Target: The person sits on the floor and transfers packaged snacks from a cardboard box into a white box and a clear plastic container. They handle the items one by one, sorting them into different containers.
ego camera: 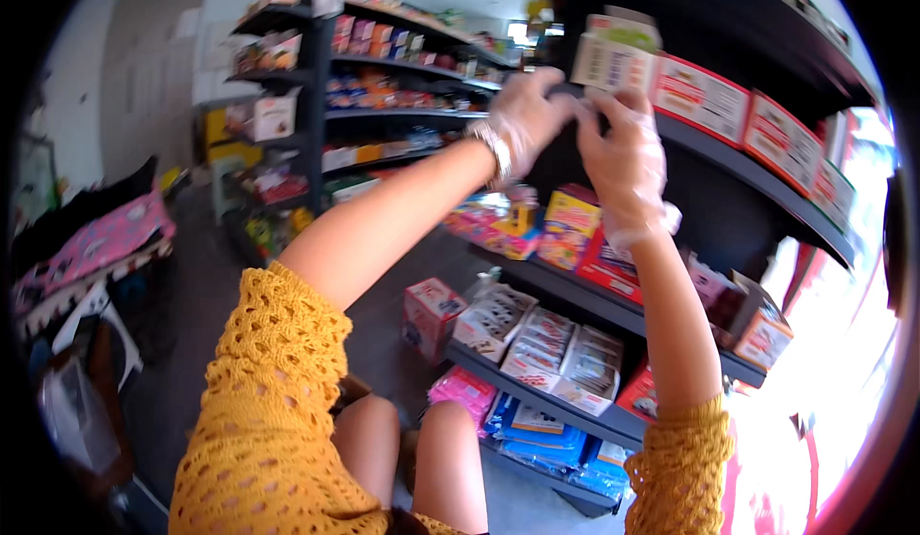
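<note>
Both of my hands are raised to the left end of a dark shelf, in thin clear gloves. My left hand, with a metal wristband behind it, has its thumb and fingers curled near the shelf end. Close beside it, my right hand has bent fingers at the lower edge of a white and green carton. The fingertips of both hands nearly meet. Blur hides whether either hand grips anything. Right of the carton, red and white boxes stand in a row on the same shelf.
Below are a yellow and purple box, open display boxes with small packets, and blue plastic packages. A red carton stands left of the lower shelf. Another stocked shelf unit rises behind, and a pink patterned cloth lies far left.
</note>
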{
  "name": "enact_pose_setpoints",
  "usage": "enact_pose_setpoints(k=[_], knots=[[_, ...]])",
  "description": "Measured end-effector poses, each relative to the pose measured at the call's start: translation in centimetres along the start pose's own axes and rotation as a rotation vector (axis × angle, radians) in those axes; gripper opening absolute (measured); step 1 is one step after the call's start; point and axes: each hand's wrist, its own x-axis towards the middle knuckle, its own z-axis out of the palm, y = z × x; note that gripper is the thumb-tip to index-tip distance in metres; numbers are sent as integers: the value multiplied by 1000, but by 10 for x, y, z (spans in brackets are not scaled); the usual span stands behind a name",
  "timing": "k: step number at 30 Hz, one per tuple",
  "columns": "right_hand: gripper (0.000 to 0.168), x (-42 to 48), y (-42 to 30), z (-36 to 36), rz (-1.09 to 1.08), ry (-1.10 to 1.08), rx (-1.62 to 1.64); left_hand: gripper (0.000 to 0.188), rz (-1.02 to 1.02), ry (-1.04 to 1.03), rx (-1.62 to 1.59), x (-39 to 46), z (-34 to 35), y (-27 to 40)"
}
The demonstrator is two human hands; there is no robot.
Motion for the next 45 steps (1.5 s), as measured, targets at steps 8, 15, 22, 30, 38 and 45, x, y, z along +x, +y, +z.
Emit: enact_pose_setpoints(k=[8, 15, 22, 30, 38, 45], knots=[[16, -108, -98, -21, -361, -416, 715, 59, -250, -273, 178, -270, -187, 34], [19, -207, -186, 57, -511, -600, 1153, 63, -662, 59, 1125, -444, -385, 75], [15, -262, -242, 103, -191, -1022, 1345, 76, -968, 233, 2031, -538, -492, 111], [15, -302, -233, 115, 192, -1352, 1372, 36, -397, -104, 1801, -527, -439, 97], [75, -295, -252, 120, 795, -1945, 1582, 41, -260, -191, 1381, -462, -301, 12], [119, -318, -264, 142, 637, -1745, 1802, 37, -896, 746, -100, -402, -243, -82]])
